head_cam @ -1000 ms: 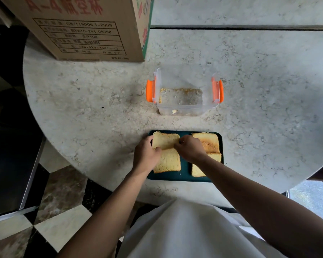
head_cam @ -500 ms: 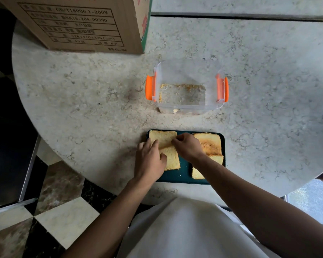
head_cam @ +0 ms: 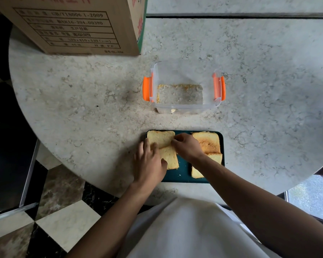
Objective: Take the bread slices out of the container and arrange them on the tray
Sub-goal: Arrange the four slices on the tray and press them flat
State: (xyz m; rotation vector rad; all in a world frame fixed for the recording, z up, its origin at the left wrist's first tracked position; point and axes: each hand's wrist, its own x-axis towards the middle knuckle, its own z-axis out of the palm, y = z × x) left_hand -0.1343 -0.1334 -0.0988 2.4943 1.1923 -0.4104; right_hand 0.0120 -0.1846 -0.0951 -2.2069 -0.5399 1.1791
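A dark teal tray (head_cam: 183,175) lies near the table's front edge and carries several bread slices. On its left, a far slice (head_cam: 159,137) overlaps a near slice (head_cam: 170,158). On its right, a toasted slice (head_cam: 208,143) overlaps another slice (head_cam: 213,159). My left hand (head_cam: 149,162) lies flat on the left pair, fingers spread over both slices. My right hand (head_cam: 186,146) pinches the right edge of the far left slice. The clear container (head_cam: 183,107) with orange clips stands behind the tray and holds only crumbs.
A large cardboard box (head_cam: 73,25) stands at the table's back left. The round marble table (head_cam: 82,101) drops off to the left onto a checkered floor (head_cam: 60,220). A step or ledge runs along the back.
My left hand has slid from the tray's left edge onto the left slices. My right hand has stayed on the far left slice. The camera has shifted slightly.
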